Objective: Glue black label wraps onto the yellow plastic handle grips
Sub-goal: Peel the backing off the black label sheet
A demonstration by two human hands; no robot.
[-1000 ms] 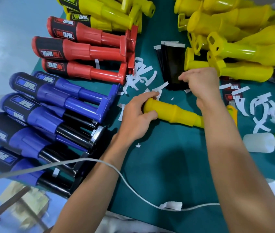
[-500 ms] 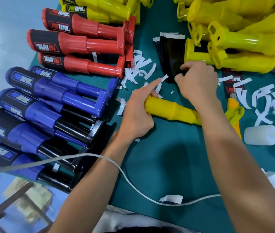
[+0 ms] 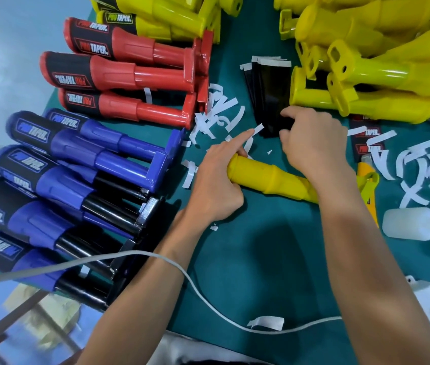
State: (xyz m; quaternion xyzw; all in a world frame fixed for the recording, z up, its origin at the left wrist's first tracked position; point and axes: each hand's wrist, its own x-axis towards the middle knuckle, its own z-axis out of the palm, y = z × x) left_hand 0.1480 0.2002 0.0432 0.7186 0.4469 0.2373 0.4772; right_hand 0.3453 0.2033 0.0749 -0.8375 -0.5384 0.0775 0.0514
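Yellow plastic, smooth and bare of any label, the yellow grip point(image 3: 269, 177) lies on its side in the middle of the teal tabletop point(image 3: 274, 259). Its thick rounded end points left and its narrower neck runs right, under the right wrist. The left hand point(image 3: 216, 185) holds that rounded end with its fingers curled round it, except the index finger point(image 3: 243, 137), which sticks out straight toward the far right with its tip at a white paper strip point(image 3: 258, 129). The right hand point(image 3: 314, 146) sits just beyond the grip, its fingers point(image 3: 295, 114) bent together and pinching the near end of the black label wraps point(image 3: 269, 88), a fanned stack too overlapped to count. Three red grips point(image 3: 129, 75) lie side by side at the far left, each with a black printed wrap. Nearer on the left lie blue grips point(image 3: 90, 164), at least five, also wrapped. Two wrapped yellow ones point(image 3: 166, 17) show at the far edge. A heap of bare yellow grips point(image 3: 366, 75) fills the far right, too tangled to count. One white squeeze bottle point(image 3: 408, 225) lies at the right, and one white cable point(image 3: 195, 283) crosses the left forearm.
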